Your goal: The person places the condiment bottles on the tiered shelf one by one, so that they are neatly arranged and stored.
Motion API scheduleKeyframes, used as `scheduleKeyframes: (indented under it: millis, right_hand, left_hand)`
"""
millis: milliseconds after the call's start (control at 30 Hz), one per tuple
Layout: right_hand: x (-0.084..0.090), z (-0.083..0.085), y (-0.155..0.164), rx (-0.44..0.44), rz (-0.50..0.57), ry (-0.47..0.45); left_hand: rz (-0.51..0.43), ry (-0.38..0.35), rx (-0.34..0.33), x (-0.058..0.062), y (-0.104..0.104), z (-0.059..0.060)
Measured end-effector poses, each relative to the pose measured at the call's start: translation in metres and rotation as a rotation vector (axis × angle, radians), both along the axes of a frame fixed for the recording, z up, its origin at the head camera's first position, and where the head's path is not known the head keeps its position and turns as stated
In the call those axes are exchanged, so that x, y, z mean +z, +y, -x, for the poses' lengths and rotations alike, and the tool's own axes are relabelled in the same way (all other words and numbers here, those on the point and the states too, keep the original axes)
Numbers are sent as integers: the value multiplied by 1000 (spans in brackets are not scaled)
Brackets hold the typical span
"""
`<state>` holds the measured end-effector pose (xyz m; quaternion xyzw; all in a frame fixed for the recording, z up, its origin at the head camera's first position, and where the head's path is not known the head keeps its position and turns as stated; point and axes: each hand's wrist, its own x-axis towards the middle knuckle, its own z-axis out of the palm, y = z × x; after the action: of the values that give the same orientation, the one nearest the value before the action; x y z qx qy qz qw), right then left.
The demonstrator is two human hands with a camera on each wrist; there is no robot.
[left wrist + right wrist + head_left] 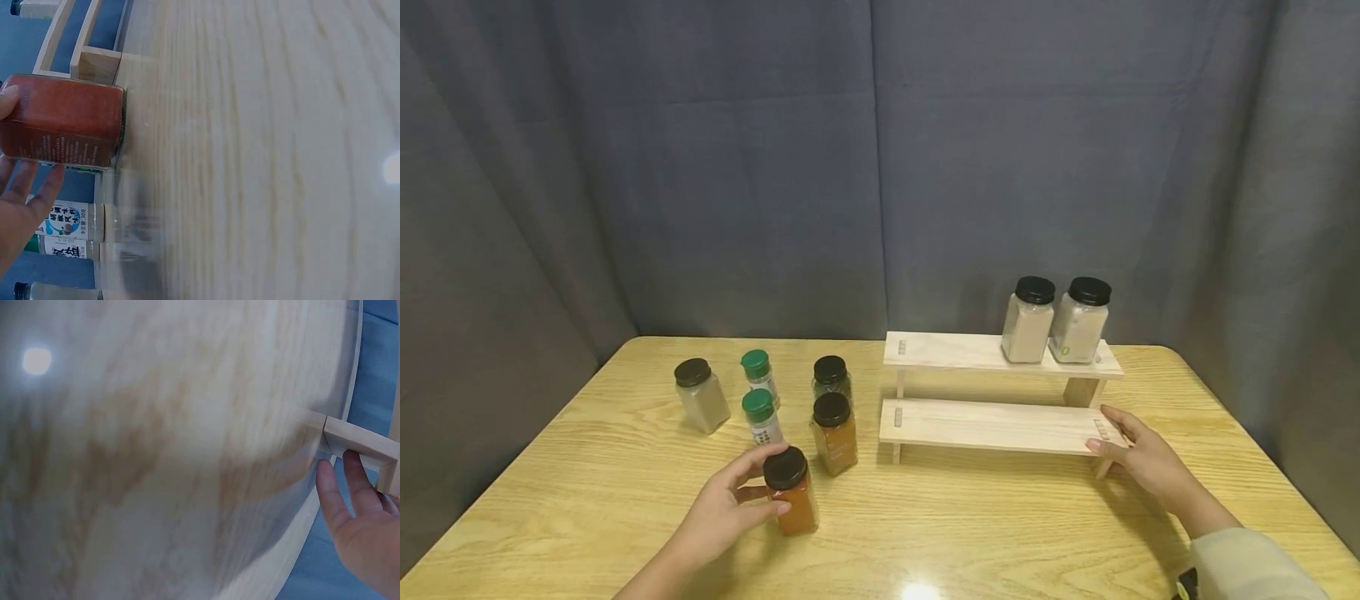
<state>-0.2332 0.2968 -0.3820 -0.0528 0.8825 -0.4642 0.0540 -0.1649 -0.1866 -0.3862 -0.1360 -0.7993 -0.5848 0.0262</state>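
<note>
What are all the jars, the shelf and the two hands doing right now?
Orange jar: upright on table, lid on, held by left hand.
Right hand: fingers on the wooden rack's lower shelf end.
Two pale jars: upright on top shelf, lids on.
Five other jars: upright on table, capped.

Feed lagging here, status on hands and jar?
Left hand grips orange jar on table. Right hand touches rack's lower shelf. Shelf bare.

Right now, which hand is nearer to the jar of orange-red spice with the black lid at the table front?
Left. The left hand grips the orange-red spice jar; the right hand rests far off, at the wooden two-step rack.
</note>
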Motion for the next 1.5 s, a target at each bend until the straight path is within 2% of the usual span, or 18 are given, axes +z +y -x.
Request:
scheduleKeyframes:
  millis: [333, 567, 767, 967, 1133, 1333, 1500]
  right_hand:
    - [-2, -1, 0, -4, 48, 9]
    - [0, 1, 1, -1, 20, 13]
    - [1, 1, 0, -1, 15, 15]
    - [1, -1, -1, -6, 8, 19]
    - [1, -1, 0, -6, 21, 6]
    - [0, 0, 1, -12, 29, 11]
    - [0, 1, 2, 1, 35, 7]
  left_hand:
    - [-10, -41, 37, 2, 2, 0]
    - [-3, 56, -4, 11, 2, -1]
    - [9, 119, -5, 23, 6, 1]
    - [0, 149, -15, 35, 15, 6]
    - [-27, 170, -48, 45, 25, 13]
    - [-84, 152, -75, 57, 37, 22]
    - [-112, 165, -97, 66, 48, 31]
